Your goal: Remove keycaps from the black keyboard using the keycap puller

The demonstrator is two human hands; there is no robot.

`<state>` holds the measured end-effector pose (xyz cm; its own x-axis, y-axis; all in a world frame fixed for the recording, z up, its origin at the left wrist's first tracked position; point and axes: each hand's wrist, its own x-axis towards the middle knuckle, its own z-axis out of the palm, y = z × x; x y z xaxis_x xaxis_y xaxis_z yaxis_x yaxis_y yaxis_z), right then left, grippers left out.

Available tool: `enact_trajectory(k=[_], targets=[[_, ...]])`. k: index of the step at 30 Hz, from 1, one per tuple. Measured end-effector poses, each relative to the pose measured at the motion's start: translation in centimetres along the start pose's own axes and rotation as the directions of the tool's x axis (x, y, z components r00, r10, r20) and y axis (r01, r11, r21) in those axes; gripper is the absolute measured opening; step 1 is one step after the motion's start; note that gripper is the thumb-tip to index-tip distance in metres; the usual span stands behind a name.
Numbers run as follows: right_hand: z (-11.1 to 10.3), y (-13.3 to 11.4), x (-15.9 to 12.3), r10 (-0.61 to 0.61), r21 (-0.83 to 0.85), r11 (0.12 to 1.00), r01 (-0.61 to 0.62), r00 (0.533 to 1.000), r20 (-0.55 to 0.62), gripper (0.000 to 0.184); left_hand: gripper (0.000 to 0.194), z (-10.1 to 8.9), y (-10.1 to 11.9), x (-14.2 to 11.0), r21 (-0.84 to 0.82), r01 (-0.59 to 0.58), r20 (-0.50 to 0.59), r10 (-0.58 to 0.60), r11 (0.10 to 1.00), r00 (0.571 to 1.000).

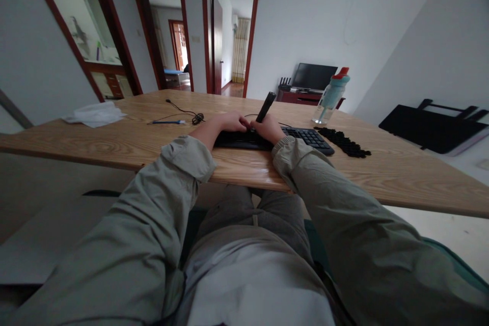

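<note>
My right hand (268, 128) is closed around a thick black pen-shaped tool (266, 107). The tool leans to the right, and its lower end is hidden by my fingers just above a black keyboard (309, 138). Beside it, my left hand (231, 121) rests on the keyboard's left part with bent fingers, their tips close to the tool's lower end. Keys show on the keyboard's right part; its left part looks flat and dark under my hands. To the right of the keyboard lies a spread of small black pieces that look like loose keycaps (344, 142).
A clear bottle with a red and teal top (330, 97) stands at the back right. On the left are a white cloth (95, 113), a thin blue stick-like brush (168, 122) and a coiled black cable (197, 118). The wooden tabletop's (244, 165) front edge is near my waist.
</note>
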<state>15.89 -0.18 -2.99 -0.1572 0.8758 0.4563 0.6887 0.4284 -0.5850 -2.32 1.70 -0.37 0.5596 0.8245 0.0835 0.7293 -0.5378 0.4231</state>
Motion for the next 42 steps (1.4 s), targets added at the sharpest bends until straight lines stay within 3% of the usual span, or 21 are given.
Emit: enact_trajectory(k=[4,17,24,28,34,42], targets=[[-0.2,0.3,0.0,0.055,-0.011,0.998,-0.056,0.998,-0.033,0.02,0.034,0.1,0.5,-0.3,-0.011,0.011,-0.004,-0.011,1.0,1.0],[-0.6,-0.5,-1.2,-0.101,0.198,0.976,0.087,0.993,0.061,0.031,0.029,0.8,-0.5,0.2,-0.039,-0.178,-0.107,0.173,0.983,0.979],[-1.6,-0.6,-1.4,0.046,0.272,0.961,-0.045,0.999,0.004,0.027,0.023,0.6,0.3,-0.3,0.017,-0.125,-0.122,0.126,0.992,0.985],[-2.7,-0.5,-1.9,0.132,0.349,0.927,-0.137,0.99,0.039,0.029,0.024,0.5,1.0,-0.6,0.029,-0.115,-0.163,0.118,0.993,0.98],[-3.7,-0.1,-2.2,0.104,0.456,0.877,-0.153,0.986,0.129,0.024,0.022,0.4,1.2,-0.7,0.007,-0.105,-0.214,0.104,0.994,0.971],[-4.5,0.2,-2.6,0.052,0.288,0.956,-0.063,0.998,0.047,0.024,0.024,0.3,1.0,-0.7,0.012,-0.088,-0.204,0.089,0.996,0.975]])
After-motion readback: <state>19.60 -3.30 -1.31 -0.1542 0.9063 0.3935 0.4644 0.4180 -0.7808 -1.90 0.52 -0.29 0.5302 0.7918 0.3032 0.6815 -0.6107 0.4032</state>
